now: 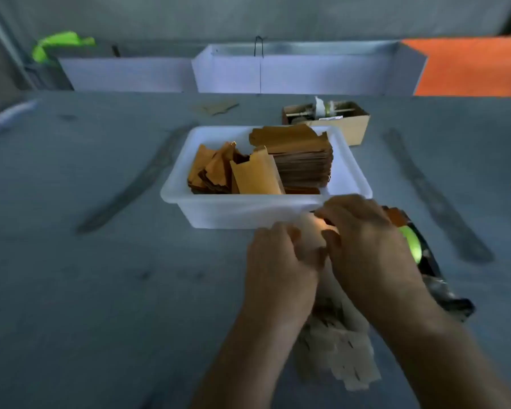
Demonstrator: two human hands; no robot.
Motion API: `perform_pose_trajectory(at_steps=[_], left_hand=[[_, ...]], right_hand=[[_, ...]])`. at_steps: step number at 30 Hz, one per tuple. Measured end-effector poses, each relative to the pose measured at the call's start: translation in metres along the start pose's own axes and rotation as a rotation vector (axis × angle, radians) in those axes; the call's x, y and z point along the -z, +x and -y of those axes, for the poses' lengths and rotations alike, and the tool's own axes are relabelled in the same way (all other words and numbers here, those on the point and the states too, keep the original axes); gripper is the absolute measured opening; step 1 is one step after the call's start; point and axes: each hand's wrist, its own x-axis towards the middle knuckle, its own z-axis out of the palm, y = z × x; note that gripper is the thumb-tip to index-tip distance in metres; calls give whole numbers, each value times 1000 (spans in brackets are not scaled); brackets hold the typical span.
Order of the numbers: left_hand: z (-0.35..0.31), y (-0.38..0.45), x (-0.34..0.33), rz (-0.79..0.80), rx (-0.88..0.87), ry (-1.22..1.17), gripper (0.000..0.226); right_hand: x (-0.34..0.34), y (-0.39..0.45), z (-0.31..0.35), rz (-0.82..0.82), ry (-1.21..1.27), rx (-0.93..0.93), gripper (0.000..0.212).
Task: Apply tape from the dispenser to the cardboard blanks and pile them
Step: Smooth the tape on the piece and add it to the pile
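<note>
Grey bench (71, 290) filling the view. At centre, toward twelve o'clock, a white plastic tub (248, 212) holding brown cardboard blanks (301, 163), some stacked flat, some leaning loose. Beyond it, at one o'clock, a small open cardboard box (356, 125). Near the bottom edge, at six o'clock, a loose pile of pale blanks (342, 352). At four o'clock, a dark tape dispenser (425, 261) with a green roll. Left hand (281, 267) and right hand (366, 237) close together, fingers curled over one pale blank (310, 228), blurred; exact grip unclear. Likely pressing tape onto this blank. Next: smoothing the strip, then laying the blank on the pile.
</note>
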Motion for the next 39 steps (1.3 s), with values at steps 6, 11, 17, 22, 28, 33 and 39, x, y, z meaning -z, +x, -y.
perform_pose_trajectory(at_steps=[6,11,17,22,28,33,39], left_hand=[[8,1,-4,-60,91,-16,24],[14,12,9,32,269,-236,28],[19,14,17,20,280,-265,23],[15,12,20,6,122,-133,12],[16,4,16,-65,120,-245,12],[19,4,16,-30,218,-626,9],[17,-9,7,-35,78,-815,6]], right_hand=[[-22,-18,11,76,47,43,14],[-20,-29,9,-215,271,77,15],[-27,-44,-3,-284,315,32,18],[-30,-40,-8,-281,342,54,17],[-31,-43,-10,-306,407,64,16],[-28,-45,-16,-277,487,-76,30],[-22,-49,-24,-162,909,-350,45]])
